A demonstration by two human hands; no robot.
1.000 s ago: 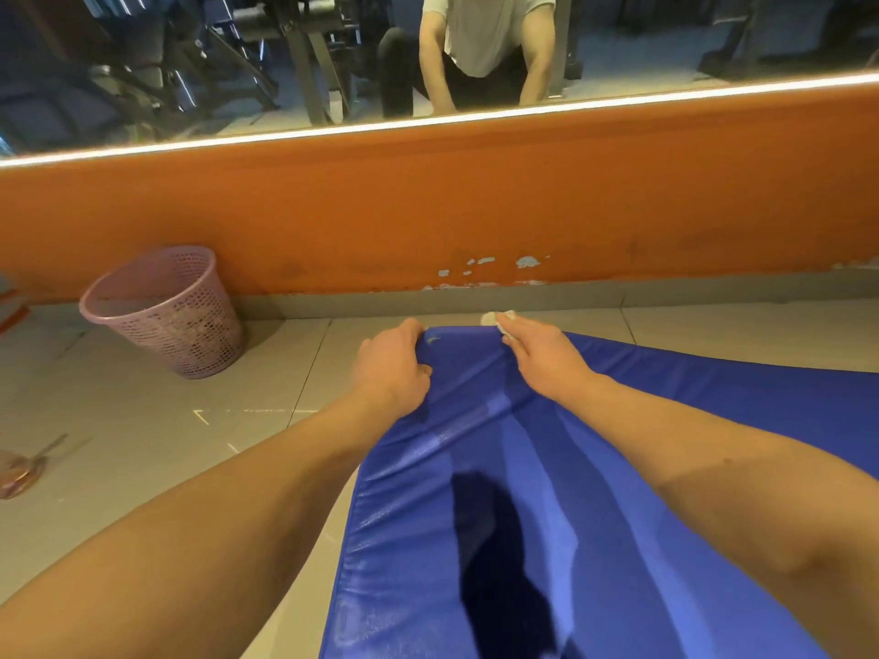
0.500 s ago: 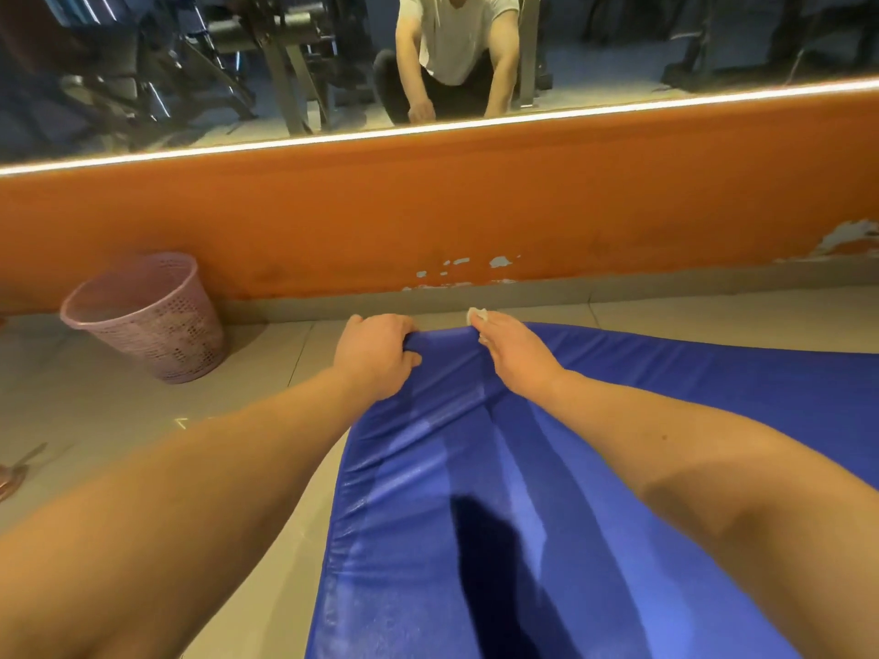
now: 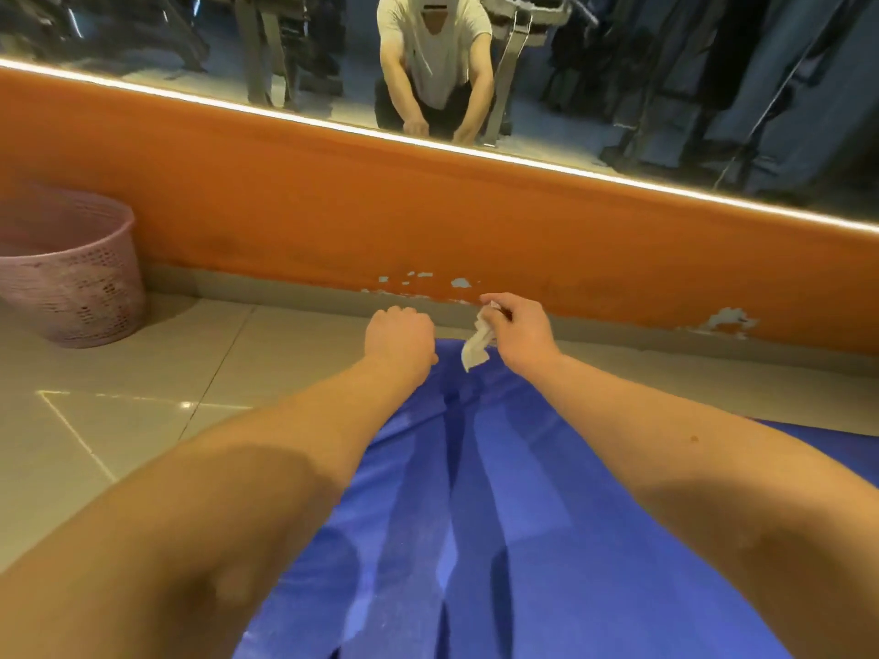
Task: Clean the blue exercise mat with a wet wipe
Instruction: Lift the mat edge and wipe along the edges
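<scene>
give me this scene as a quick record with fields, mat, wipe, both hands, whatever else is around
target: blue mat, flat on the tiled floor, streaky sheen on top
tool: white wet wipe, crumpled, dangling over the mat's far edge
right: right hand pinches the wipe's top
left: left hand curled on the mat's far corner, seems to grip it
surroundings: pink basket at left; orange wall with chipped paint; mirror above

1 mat (image 3: 475,492), 1 wipe (image 3: 475,347), 1 bin (image 3: 71,278), 2 hands: L hand (image 3: 399,342), R hand (image 3: 521,332).
</scene>
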